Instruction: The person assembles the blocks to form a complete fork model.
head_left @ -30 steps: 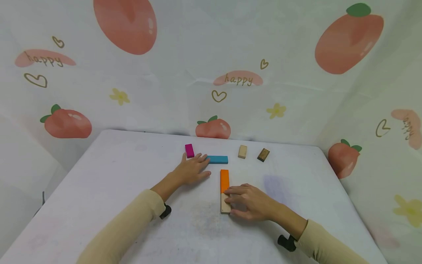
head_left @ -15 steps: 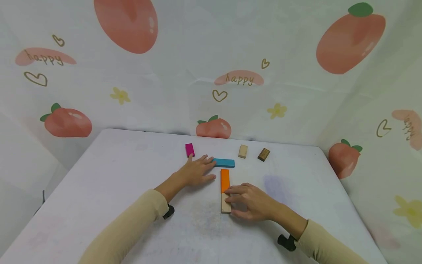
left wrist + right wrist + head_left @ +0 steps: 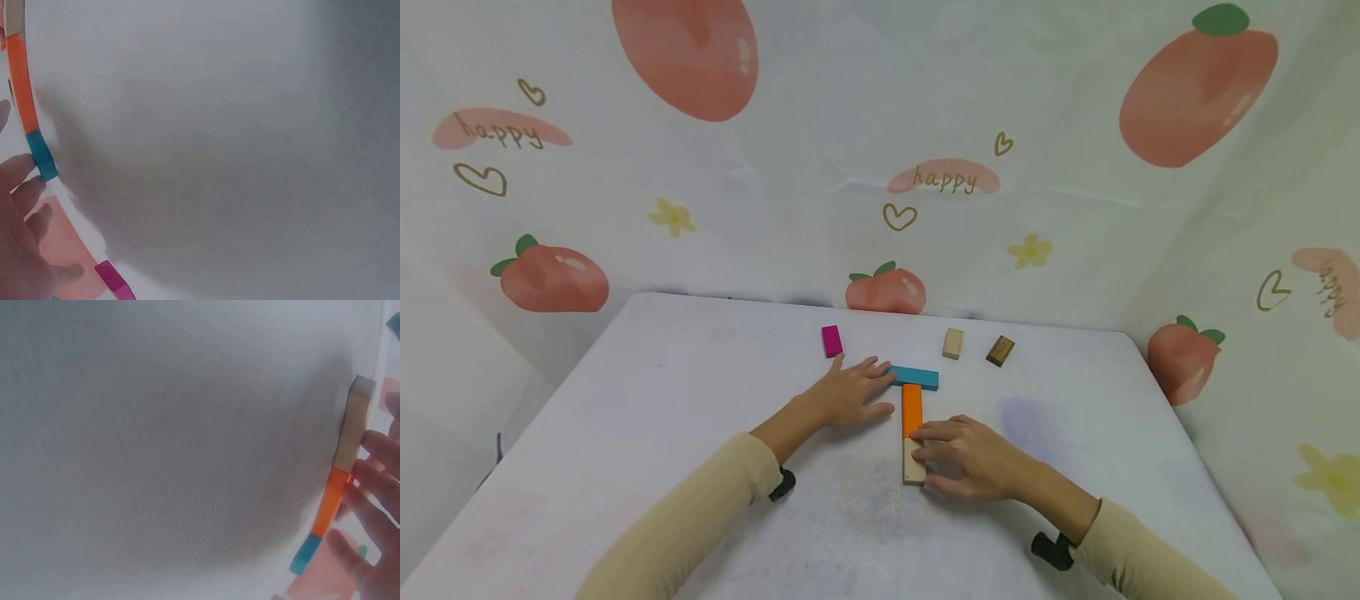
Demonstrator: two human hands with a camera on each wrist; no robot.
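A long blue block point(image 3: 919, 378) lies crosswise at the far end of an orange block point(image 3: 912, 406), its right end angled slightly nearer. The two appear to meet. A pale wooden block point(image 3: 912, 468) continues the line end to end, nearer the person. My left hand point(image 3: 850, 393) touches the left end of the blue block with extended fingertips, also seen on the blue block point(image 3: 41, 156) in the left wrist view. On the right side, my right hand point(image 3: 973, 458) rests its relaxed fingers against the pale block, near its joint with the orange one.
Behind the left hand lies a small magenta block point(image 3: 831, 341). Farther right, toward the table's back edge, are a small pale block point(image 3: 952, 343) and a dark brown block point(image 3: 1000, 351). A printed curtain point(image 3: 805, 200) hangs behind the white table point(image 3: 700, 358).
My left hand has slid the blue block rightward and then nearer, up to the orange block's far end, turning it slightly. My right hand and the two aligned blocks have stayed put.
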